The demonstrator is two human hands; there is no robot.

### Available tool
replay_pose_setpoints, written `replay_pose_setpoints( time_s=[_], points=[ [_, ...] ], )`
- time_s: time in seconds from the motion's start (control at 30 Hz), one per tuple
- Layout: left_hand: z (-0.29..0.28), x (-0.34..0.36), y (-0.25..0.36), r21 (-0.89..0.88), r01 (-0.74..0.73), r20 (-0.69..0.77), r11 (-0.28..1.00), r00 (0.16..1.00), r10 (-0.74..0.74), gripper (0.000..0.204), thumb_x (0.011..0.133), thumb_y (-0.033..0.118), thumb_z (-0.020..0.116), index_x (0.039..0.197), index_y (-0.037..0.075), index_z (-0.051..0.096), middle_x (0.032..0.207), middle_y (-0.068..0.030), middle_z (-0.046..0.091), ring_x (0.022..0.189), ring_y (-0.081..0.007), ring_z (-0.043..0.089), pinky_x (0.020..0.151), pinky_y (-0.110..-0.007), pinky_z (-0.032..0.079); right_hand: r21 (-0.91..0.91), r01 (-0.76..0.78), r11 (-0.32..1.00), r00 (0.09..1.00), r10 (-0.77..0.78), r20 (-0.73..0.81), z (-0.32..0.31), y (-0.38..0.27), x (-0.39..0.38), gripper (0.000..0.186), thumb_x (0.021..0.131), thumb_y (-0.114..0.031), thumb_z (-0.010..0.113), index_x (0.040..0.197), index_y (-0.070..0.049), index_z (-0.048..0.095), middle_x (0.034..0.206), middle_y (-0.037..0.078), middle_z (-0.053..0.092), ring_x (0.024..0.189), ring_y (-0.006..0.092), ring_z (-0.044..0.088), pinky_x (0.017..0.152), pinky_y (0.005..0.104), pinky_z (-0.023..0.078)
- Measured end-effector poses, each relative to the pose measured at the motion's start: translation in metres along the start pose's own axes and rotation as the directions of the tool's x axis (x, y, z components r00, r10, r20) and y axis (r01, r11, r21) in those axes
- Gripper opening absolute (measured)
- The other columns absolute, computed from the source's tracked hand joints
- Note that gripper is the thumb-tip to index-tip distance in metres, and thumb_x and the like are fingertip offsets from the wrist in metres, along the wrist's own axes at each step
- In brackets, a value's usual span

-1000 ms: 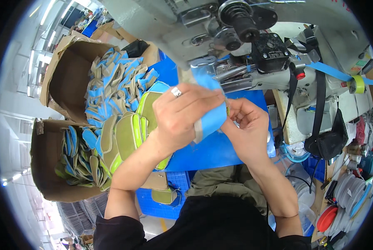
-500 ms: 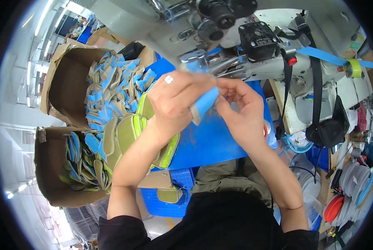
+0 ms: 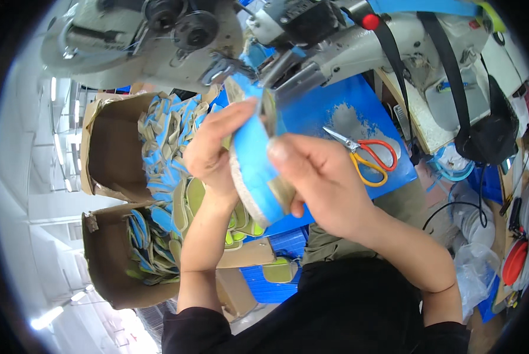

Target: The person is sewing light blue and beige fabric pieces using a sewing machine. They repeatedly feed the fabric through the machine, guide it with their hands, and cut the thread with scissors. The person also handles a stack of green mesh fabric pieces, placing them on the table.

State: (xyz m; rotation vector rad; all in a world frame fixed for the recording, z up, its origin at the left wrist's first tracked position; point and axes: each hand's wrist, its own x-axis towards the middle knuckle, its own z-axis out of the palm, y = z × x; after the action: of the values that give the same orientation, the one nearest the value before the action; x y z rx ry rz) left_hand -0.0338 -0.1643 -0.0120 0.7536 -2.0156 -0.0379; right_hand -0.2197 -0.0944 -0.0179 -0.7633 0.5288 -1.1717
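Note:
Between my two hands is a slipper piece point(image 3: 254, 156) with a wide blue fabric band and beige edges, curved and tilted. My left hand point(image 3: 212, 144) grips its left side near the top, fingers curled behind it. My right hand point(image 3: 323, 180) pinches its right side, thumb pressed onto the band. The piece's upper end is close to the metal guides of a sewing machine point(image 3: 294, 74); whether they touch cannot be told. Scissors point(image 3: 365, 154) with red and yellow handles lie on the blue tabletop point(image 3: 341, 97), right of my right hand.
At left, two cardboard boxes point(image 3: 108, 147) lie on their sides by heaps of blue-and-beige slipper pieces point(image 3: 167, 138). Green-edged soles point(image 3: 193, 197) lie behind my left forearm. Black straps point(image 3: 447, 71) hang at right above a black mesh bag point(image 3: 486, 138). Grey dust covers part of the tabletop.
The view has shifted. The slipper piece is turned and more of its blue band shows. My hands have moved apart around it, and the scissors have come into sight.

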Motion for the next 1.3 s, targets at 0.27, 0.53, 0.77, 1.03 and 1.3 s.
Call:
replay_pose_setpoints(
  time_s=[0.27,0.53,0.77,1.03,1.3],
  points=[
    [-0.008,-0.001,0.006,-0.03,0.049,0.001,0.998,0.999,-0.049,0.027,0.079,0.005,0.086,0.101,-0.004,0.072,0.104,-0.0187,0.077,0.098,-0.0283,0.075,0.088,-0.039,0.059,-0.565,0.37,0.738,0.816,-0.549,-0.181,-0.021,0.036,0.045,0.017,0.083,-0.011,0.081,0.092,-0.002,0.068,0.08,0.008,0.069,0.068,0.0196,0.069,0.061,0.0327,0.054],
    [-0.004,0.015,0.007,0.15,-0.249,0.151,0.957,0.962,0.226,0.027,0.071,0.007,0.087,0.095,0.001,0.075,0.091,-0.0131,0.076,0.084,-0.0281,0.076,0.076,-0.037,0.061,-0.611,0.378,0.695,0.811,-0.568,-0.144,-0.025,0.047,0.06,0.017,0.078,-0.006,0.081,0.091,-0.004,0.07,0.079,0.007,0.069,0.069,0.0198,0.067,0.065,0.0316,0.052],
    [-0.005,0.021,0.001,0.182,-0.315,0.176,0.932,0.942,0.284,0.022,0.069,0.009,0.083,0.089,0.004,0.075,0.091,-0.0093,0.077,0.082,-0.0244,0.075,0.071,-0.033,0.059,-0.584,0.37,0.723,0.807,-0.561,-0.184,-0.023,0.051,0.063,0.017,0.076,-0.001,0.079,0.091,-0.004,0.072,0.079,0.007,0.07,0.069,0.017,0.066,0.065,0.0299,0.052],
    [-0.008,0.03,-0.013,0.239,-0.344,0.192,0.908,0.933,0.303,0.018,0.069,0.012,0.081,0.086,0.007,0.076,0.086,-0.0049,0.077,0.078,-0.0224,0.074,0.067,-0.032,0.053,-0.53,0.323,0.784,0.808,-0.52,-0.276,-0.012,0.041,0.07,0.017,0.077,-0.002,0.08,0.093,-0.005,0.074,0.083,0.004,0.075,0.075,0.0133,0.071,0.067,0.0274,0.052],
    [-0.008,0.036,-0.013,0.184,-0.36,0.22,0.915,0.922,0.318,0.023,0.072,0.01,0.083,0.093,0.004,0.075,0.089,-0.0082,0.077,0.078,-0.0232,0.073,0.073,-0.033,0.056,-0.577,0.385,0.721,0.737,-0.616,-0.278,-0.015,0.05,0.069,0.025,0.08,-0.006,0.082,0.102,-0.006,0.071,0.087,0.004,0.075,0.079,0.0147,0.073,0.068,0.0277,0.053]
  ],
)
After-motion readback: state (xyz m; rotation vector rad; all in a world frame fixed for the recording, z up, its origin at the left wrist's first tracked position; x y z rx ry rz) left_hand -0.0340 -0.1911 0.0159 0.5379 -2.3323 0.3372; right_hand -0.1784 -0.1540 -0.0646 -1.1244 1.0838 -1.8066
